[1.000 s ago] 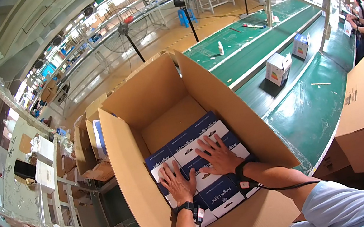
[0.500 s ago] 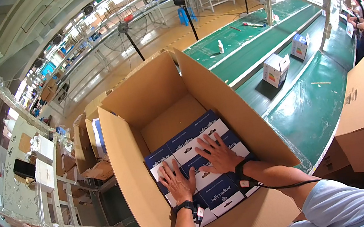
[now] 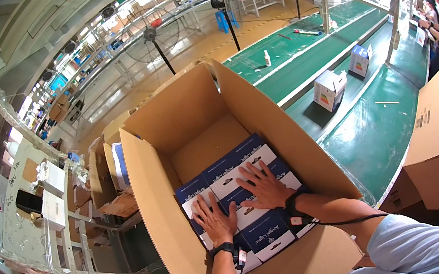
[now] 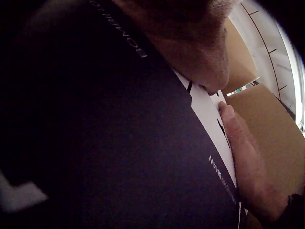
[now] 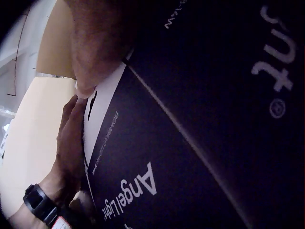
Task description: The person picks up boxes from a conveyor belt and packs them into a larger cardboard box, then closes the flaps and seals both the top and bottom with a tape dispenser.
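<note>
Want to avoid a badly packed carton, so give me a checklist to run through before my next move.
1. Carton open at the top: ok, nothing covers the opening.
2. Both hands resting flat: ok, left hand and right hand lie on the packed boxes, fingers extended.
3. Carton full from end to end: not ok, bare cardboard shows at the far end.
4. Boxes under the visible ones undamaged: cannot tell, they are out of sight.
5. More boxes at hand: ok, a nearer box and a farther box stand on the belt beside the carton.

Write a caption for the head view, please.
Left hand and right hand rest on Angel Light boxes inside an open cardboard carton.
</note>
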Demonstrator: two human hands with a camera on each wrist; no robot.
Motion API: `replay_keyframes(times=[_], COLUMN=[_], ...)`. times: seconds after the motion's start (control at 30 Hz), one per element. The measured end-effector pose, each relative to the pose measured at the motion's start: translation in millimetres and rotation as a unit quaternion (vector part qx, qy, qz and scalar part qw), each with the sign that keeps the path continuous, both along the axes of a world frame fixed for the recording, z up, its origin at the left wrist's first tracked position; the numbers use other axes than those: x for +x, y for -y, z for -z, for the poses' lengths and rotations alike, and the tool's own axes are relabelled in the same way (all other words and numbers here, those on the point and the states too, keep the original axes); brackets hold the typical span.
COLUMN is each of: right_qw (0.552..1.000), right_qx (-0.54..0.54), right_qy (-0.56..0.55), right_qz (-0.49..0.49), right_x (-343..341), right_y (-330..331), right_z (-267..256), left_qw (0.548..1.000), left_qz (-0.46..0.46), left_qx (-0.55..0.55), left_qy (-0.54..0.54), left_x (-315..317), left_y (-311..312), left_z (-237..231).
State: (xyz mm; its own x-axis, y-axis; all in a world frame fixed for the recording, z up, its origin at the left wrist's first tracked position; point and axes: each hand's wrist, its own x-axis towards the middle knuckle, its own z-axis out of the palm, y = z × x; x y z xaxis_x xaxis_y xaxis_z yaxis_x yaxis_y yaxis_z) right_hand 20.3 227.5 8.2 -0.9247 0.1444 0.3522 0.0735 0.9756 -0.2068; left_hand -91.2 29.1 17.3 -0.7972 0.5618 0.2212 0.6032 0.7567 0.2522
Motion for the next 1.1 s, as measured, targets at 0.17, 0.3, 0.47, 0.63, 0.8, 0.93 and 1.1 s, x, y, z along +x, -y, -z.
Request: replay_keyframes(times=[0.17, 0.3, 0.47, 0.63, 0.8, 0.93, 1.1], right_qw=[0.997, 0.984, 0.887, 0.745, 0.763, 0.79, 0.811], right_qx=[-0.024, -0.135, -0.316, -0.272, -0.174, -0.141, -0.113], right_qy=[0.071, 0.084, 0.002, -0.231, -0.306, -0.331, -0.331], right_qz=[-0.003, -0.086, -0.338, -0.563, -0.542, -0.497, -0.468], right_x=[-5, -21, 20, 79, 114, 130, 134], right_y=[0, 10, 65, 105, 123, 114, 100], right_z=[-24, -101, -267, -341, -387, -393, -388], left_qw=[1.0, 0.999, 0.995, 0.999, 0.998, 0.998, 0.999], left_qz=[0.002, 0.004, 0.036, -0.006, 0.011, 0.012, -0.001], left_qx=[-0.01, -0.037, -0.03, -0.01, -0.005, 0.002, -0.024], left_qy=[-0.018, -0.015, -0.088, -0.045, -0.062, -0.069, -0.032], left_x=[-1, -2, -11, 1, -6, -5, -3], left_y=[-1, 0, 4, -2, 0, -2, -4], left_z=[5, 6, 20, 11, 18, 16, 8])
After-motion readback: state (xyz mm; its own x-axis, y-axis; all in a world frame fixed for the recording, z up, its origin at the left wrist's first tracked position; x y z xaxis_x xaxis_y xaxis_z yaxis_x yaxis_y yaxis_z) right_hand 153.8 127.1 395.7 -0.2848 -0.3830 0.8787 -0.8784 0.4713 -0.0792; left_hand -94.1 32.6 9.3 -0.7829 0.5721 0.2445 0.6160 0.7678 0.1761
